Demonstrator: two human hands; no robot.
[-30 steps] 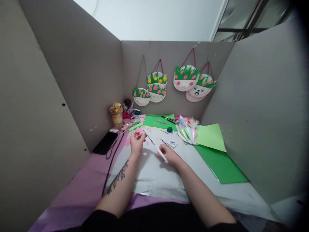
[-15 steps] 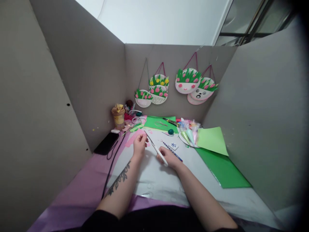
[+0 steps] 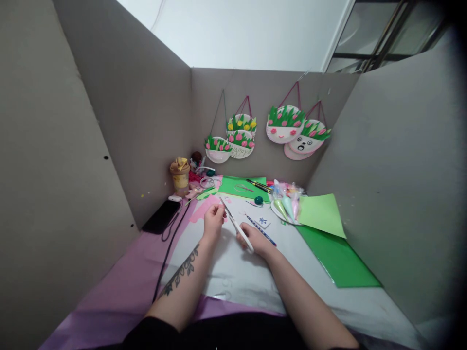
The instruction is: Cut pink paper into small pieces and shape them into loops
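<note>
White-handled scissors (image 3: 241, 234) are gripped in my right hand (image 3: 257, 239), their blades pointing away from me and to the left. My left hand (image 3: 214, 221) is closed in a pinch just left of the blades. Whatever sits between its fingertips is too small or hidden to make out. Beyond the left hand lies cut pink paper (image 3: 202, 208), with small pink scraps near the blade tips. A blue patterned pencil (image 3: 261, 230) rests just past my right hand, beside a small white piece with a blue mark (image 3: 262, 221).
Green sheets (image 3: 339, 260) and a light green sheet (image 3: 323, 214) lie at right, near bagged clay (image 3: 288, 201) on a plate. A phone (image 3: 161, 217), a cable and a lidded cup (image 3: 180, 176) stand left. Paper-plate flower baskets (image 3: 284, 124) hang on the back panel; grey panels enclose the sides.
My left hand has shifted very slightly to the right and down, nearer the scissors. The scissors stay in my right hand, and the view has tilted a little.
</note>
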